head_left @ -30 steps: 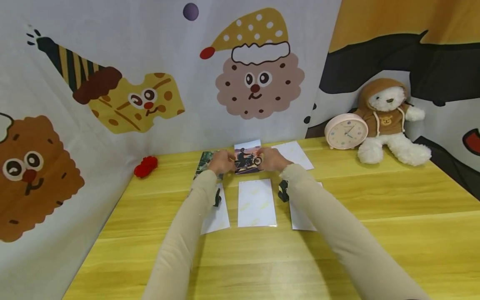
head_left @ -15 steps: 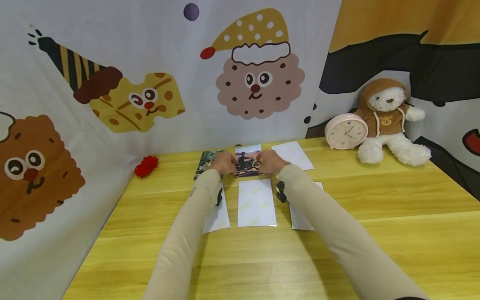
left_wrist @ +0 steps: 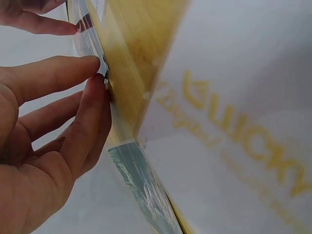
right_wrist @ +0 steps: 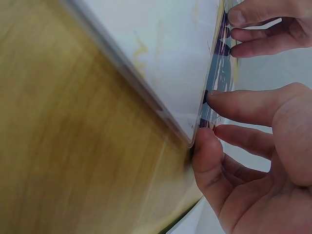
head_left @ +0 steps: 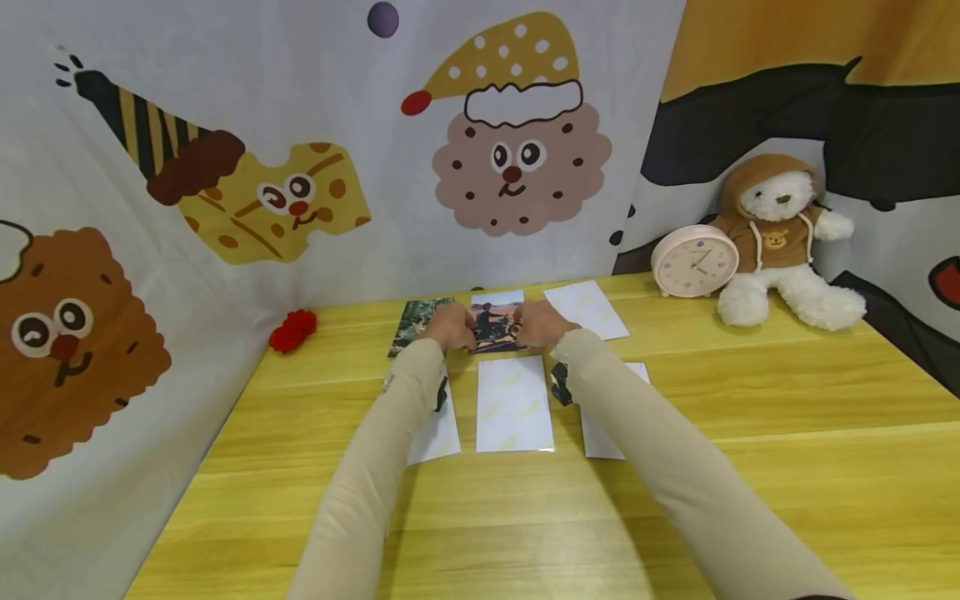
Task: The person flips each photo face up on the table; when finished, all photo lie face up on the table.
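Cartoon-printed cloth [head_left: 397,183] hangs behind the wood-grain counter [head_left: 465,533], where your left hand [head_left: 452,326] and your right hand [head_left: 543,323] pinch opposite sides of the motorcycle photo [head_left: 492,323]. You have it between the green photo [head_left: 409,323] and the slanted white card [head_left: 587,309], beyond the middle white card [head_left: 514,404].

Cartoon-printed cloth [head_left: 405,183] backs a yellow wood-grain table [head_left: 495,525]

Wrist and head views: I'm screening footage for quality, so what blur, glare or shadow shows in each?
Left wrist: the white card is soft, its yellow lettering hazy, the left hand clearer; right wrist: the wooden tabletop is blurred; head: a soft shadow falls beside the right sleeve, with faint glare on the tabletop.
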Demonstrator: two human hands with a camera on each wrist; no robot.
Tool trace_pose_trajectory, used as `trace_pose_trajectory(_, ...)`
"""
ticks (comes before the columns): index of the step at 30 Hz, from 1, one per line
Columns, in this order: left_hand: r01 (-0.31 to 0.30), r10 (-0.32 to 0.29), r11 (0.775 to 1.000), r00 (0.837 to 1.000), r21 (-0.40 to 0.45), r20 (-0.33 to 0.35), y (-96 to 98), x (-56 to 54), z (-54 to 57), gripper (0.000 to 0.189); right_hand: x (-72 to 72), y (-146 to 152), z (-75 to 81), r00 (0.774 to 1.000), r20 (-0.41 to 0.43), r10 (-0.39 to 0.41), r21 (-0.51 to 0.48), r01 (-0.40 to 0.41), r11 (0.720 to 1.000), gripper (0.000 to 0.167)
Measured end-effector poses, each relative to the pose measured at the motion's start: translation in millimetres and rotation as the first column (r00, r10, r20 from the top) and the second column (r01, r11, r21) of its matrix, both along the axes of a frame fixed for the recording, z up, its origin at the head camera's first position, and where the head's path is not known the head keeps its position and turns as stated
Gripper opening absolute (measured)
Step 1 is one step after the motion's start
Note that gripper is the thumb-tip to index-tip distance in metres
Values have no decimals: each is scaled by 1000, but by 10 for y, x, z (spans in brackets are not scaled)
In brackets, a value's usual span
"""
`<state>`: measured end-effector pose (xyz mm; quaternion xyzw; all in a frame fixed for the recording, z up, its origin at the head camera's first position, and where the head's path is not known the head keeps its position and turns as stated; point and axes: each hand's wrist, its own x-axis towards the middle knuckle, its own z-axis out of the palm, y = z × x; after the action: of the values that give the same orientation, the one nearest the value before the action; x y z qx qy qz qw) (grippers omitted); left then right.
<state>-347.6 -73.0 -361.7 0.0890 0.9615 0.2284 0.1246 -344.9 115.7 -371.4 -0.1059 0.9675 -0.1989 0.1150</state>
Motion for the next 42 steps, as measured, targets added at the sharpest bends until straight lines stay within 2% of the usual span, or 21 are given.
trace_pose_trajectory(8,24,-26,997,999,-74,-25,18,8,2,37,8,0,-17,1000,18,21,-32,-21,999,53)
trace_pose_trajectory(13,16,-23,996,997,-85,-79,29,39,21,28,11,79,5,995,-80,56,-50,-60,997,54)
trace_pose_trajectory(16,-22,17,999,992,-40,-124,62,55,52,26,27,212,77,990,-131,57,-84,-68,994,54)
trace_pose_trajectory(18,-44,49,998,991,42,-127,106,64,81,26,38,325,142,988,-144,56,-118,-73,990,53)
trace_pose_trajectory(20,-44,59,988,994,148,-94,164,74,110,29,49,446,208,982,-178,63,-109,-83,991,53)
trace_pose_trajectory(22,-29,41,957,998,288,-36,241,80,130,32,55,576,263,979,-196,58,-107,-80,991,52)
trace_pose_trajectory(23,-25,29,937,1000,350,-7,284,85,139,33,60,644,291,976,-207,59,-99,-81,992,52)
trace_pose_trajectory(24,-19,7,906,1000,423,29,330,82,140,35,63,710,312,976,-213,54,-84,-73,994,52)
trace_pose_trajectory(27,-27,-77,783,987,622,139,461,95,135,42,76,915,343,978,-207,37,-69,-53,996,51)
trace_pose_trajectory(30,-58,-170,670,958,740,229,585,105,102,49,95,1115,312,983,-182,24,-57,-35,998,50)
trace_pose_trajectory(32,-70,-218,635,939,769,266,657,121,75,53,112,1240,263,988,-154,14,-53,-23,998,50)
trace_pose_trajectory(35,-74,-261,630,917,773,301,757,150,11,56,133,1387,160,993,-115,-2,-45,-4,999,50)
trace_pose_trajectory(36,-75,-266,629,914,774,305,791,157,-13,55,139,1420,125,994,-105,-10,-46,6,999,50)
trace_pose_trajectory(37,-76,-273,618,912,782,305,826,157,-40,49,147,1442,97,995,-96,-21,-50,16,999,50)
trace_pose_trajectory(39,-96,-269,588,913,803,306,900,141,-91,27,149,1472,51,994,-99,-37,-61,31,998,51)
trace_pose_trajectory(42,-163,-237,520,915,838,326,989,116,-134,25,148,1484,11,994,-82,-77,-80,70,994,54)
